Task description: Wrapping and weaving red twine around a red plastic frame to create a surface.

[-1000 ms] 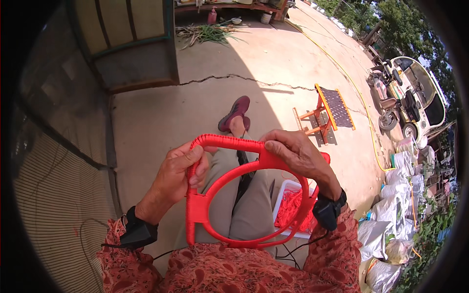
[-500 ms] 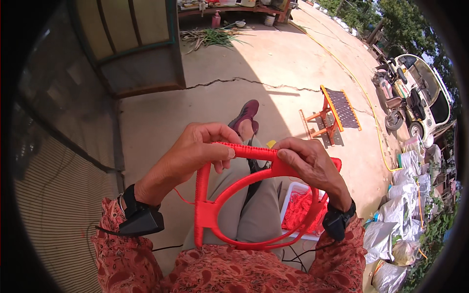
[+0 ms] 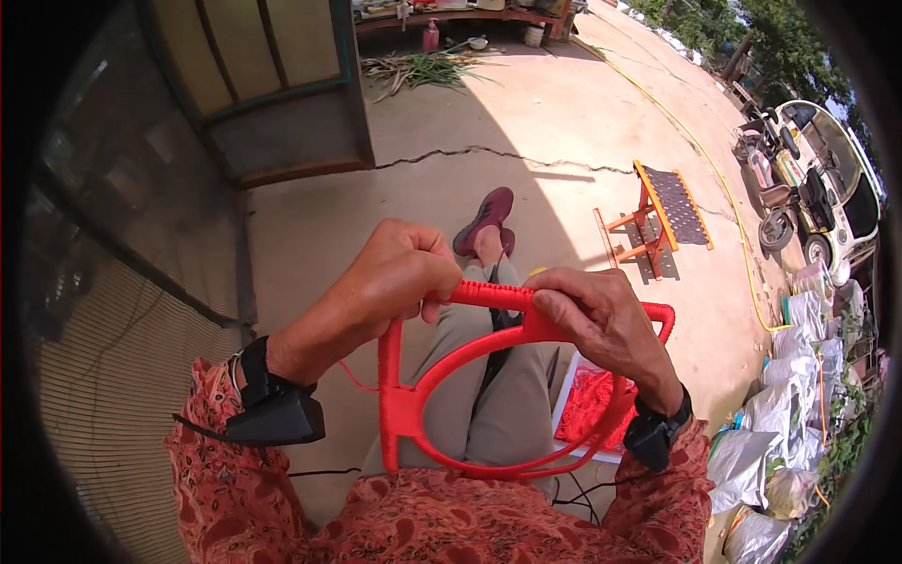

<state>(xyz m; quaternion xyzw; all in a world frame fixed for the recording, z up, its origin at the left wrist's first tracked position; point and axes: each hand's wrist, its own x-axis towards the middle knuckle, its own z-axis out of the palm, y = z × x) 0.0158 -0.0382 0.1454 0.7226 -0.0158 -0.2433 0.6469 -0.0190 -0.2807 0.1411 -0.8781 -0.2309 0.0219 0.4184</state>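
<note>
A red cord-wrapped frame (image 3: 405, 414), squarish with a ring inside it, rests upright on my lap. My left hand (image 3: 399, 273) is closed round the upper left part of its top bar, fingers curled under. Further right along that bar, my right hand (image 3: 597, 315) grips the frame with the thumb on the near side and fingers over the top. A loose red strand (image 3: 357, 378) trails from the frame's left side. Beside my right leg stands a white basket (image 3: 562, 399) holding red cord (image 3: 594, 406), partly hidden by the frame and my right arm.
A folding stool (image 3: 672, 207) with a dark woven seat stands ahead to the right. Further right are a parked vehicle (image 3: 841, 179), a scooter (image 3: 772, 193) and several white sacks (image 3: 761, 461). A door (image 3: 282, 122) and screen wall (image 3: 132, 376) lie left.
My left hand has gone from pinching with spread fingers to a closed grip on the top bar. My right hand keeps its hold. The view has shifted slightly.
</note>
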